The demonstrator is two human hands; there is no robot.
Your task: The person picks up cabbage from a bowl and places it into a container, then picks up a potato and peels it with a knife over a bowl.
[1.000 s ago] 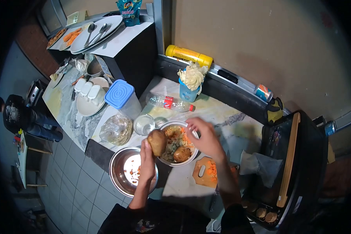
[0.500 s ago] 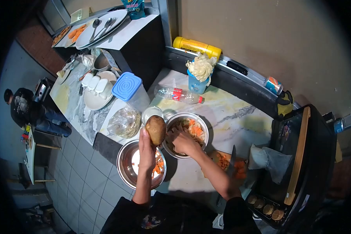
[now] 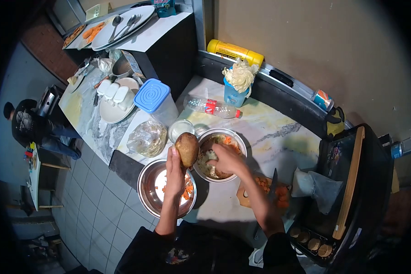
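Note:
My left hand (image 3: 172, 171) holds a brown unpeeled potato (image 3: 187, 150) upright, above the gap between two metal bowls. My right hand (image 3: 228, 160) reaches into the right-hand bowl (image 3: 243, 142), its fingers curled beside pale, wet-looking scraps and orange shreds (image 3: 233, 147). Something pale shows between thumb and fingers, too small to make out. Under my left wrist stands the other metal bowl (image 3: 144, 201), with cut orange carrot pieces (image 3: 188, 188) in it. A knife (image 3: 273, 182) lies across a cutting board (image 3: 243, 197) with chopped carrot, beside my right forearm.
Behind the bowls are a glass (image 3: 181, 130), a bag of pale food (image 3: 148, 139), a blue-lidded container (image 3: 155, 98) and a plastic bottle (image 3: 212, 107). A black oven-like appliance (image 3: 338, 169) stands at right. Another person (image 3: 36, 123) works far left.
My right hand has shifted right and lifted slightly within the bowl, showing more of the pale scraps. The potato stays in my left hand. The view has shifted slightly.

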